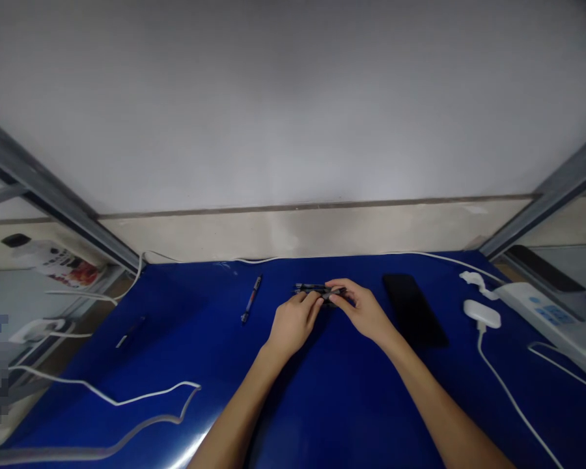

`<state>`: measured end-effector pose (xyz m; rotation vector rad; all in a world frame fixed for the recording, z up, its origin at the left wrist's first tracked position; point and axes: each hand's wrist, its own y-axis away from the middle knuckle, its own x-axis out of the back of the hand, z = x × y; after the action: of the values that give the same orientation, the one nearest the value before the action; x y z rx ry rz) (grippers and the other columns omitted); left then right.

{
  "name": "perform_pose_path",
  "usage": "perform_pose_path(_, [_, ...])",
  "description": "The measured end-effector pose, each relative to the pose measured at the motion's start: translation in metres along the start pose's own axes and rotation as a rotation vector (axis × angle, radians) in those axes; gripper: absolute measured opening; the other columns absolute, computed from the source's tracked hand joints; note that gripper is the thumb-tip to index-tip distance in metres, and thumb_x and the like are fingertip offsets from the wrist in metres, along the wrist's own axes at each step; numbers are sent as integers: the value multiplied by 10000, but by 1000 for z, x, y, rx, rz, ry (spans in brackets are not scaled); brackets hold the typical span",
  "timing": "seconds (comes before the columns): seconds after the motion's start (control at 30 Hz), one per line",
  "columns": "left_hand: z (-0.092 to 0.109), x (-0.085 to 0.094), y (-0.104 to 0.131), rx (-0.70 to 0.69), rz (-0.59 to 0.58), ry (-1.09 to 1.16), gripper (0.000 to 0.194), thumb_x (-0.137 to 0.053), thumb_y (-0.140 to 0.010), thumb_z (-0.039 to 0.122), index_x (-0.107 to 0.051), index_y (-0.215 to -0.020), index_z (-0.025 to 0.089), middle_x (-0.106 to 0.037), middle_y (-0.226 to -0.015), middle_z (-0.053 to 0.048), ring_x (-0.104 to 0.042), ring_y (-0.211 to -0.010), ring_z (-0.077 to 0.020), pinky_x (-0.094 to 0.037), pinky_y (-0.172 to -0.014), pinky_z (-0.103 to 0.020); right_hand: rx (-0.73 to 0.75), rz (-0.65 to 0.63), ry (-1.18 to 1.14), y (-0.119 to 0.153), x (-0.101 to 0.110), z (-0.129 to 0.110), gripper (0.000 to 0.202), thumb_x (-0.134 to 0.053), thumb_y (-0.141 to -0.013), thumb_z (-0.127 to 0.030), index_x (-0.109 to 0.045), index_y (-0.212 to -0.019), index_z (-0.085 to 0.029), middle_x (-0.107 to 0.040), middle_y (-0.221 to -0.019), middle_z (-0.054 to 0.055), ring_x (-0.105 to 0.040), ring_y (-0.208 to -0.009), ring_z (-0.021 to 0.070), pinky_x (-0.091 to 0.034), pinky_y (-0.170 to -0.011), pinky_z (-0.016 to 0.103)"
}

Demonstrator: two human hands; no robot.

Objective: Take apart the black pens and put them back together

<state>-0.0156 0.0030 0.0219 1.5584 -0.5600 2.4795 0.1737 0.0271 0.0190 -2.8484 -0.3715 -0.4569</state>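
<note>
Near the middle of the blue desk (322,404), my left hand (293,320) and my right hand (364,311) come together around a dark pen (334,293). Fingertips of both hands pinch it, and it lies roughly crosswise between them. Just behind my left fingers more dark pens (310,286) lie side by side, partly covered by the hands. To the left, another pen (251,299) with a dark barrel rests alone on the desk, slanted away from me.
A black phone (414,309) lies right of my hands. Farther right are a white charger case (482,314) with a cable and a white power strip (551,312). A dark slim object (130,332) and a white cable (141,396) lie left. A bottle (53,260) stands beyond the frame post.
</note>
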Motion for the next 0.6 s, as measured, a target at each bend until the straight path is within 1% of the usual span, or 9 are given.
perform_pose_path(0.07, [0, 1, 0, 21, 6, 13, 352, -297, -1022, 394, -609, -1090, 244, -676, -972, -43, -654, -835, -174, -473, -682, -253, 18, -13, 15, 0, 1, -2, 209, -584, -902, -343, -663, -1065, -239, -704, -1028, 55, -671, -895, 194, -530, -837, 342])
perform_pose_path(0.2, [0, 2, 1, 18, 6, 36, 351, -324, -1012, 429, -611, -1138, 269, -690, -991, -31, -663, -860, -177, -460, -688, -248, -30, -20, 40, 0, 0, -4, 235, -543, -928, -395, -684, -1011, -226, -713, -911, 46, -669, -793, 183, -537, -753, 322])
perform_pose_path(0.3, [1, 2, 2, 27, 1, 38, 351, -327, -1011, 435, -623, -1104, 273, -699, -968, -18, -662, -832, -171, -429, -660, -241, -47, 4, 0, -1, 0, -1, 240, -539, -926, -394, -683, -1006, -220, -714, -906, 46, -674, -821, 189, -539, -774, 327])
perform_pose_path(0.37, [0, 3, 1, 57, 13, 29, 362, -324, -1011, 431, -638, -1031, 253, -699, -916, -18, -654, -780, -163, -398, -633, -236, -43, 56, -21, -2, 2, 2, 239, -575, -903, -385, -674, -1046, -220, -712, -963, 54, -674, -870, 196, -531, -809, 334])
perform_pose_path(0.43, [-2, 4, 0, 93, 33, 27, 381, -326, -1010, 424, -646, -937, 231, -692, -847, -18, -635, -721, -151, -361, -604, -233, -44, 119, -14, -3, 7, 3, 249, -586, -892, -391, -680, -1046, -220, -706, -977, 58, -665, -867, 195, -522, -796, 327])
perform_pose_path(0.47, [-3, 5, 0, 111, 43, 33, 387, -330, -1009, 419, -645, -898, 224, -687, -818, -17, -623, -696, -145, -342, -591, -233, -49, 151, -6, -3, 10, 4, 255, -580, -894, -404, -688, -1030, -217, -703, -941, 57, -658, -831, 191, -517, -756, 316])
perform_pose_path(0.53, [-6, 6, -1, 150, 63, 61, 394, -339, -1004, 412, -637, -840, 215, -673, -757, -11, -596, -646, -135, -303, -566, -235, -67, 225, 1, -4, 16, 5, 289, -556, -903, -436, -702, -1000, -205, -672, -793, 43, -620, -707, 175, -486, -635, 286])
perform_pose_path(0.6, [-8, 6, -2, 186, 73, 107, 399, -337, -1001, 411, -621, -803, 212, -648, -694, 1, -568, -600, -129, -271, -547, -239, -91, 332, 11, -4, 23, 6, 340, -523, -916, -467, -702, -981, -186, -592, -634, 17, -548, -577, 157, -419, -525, 266])
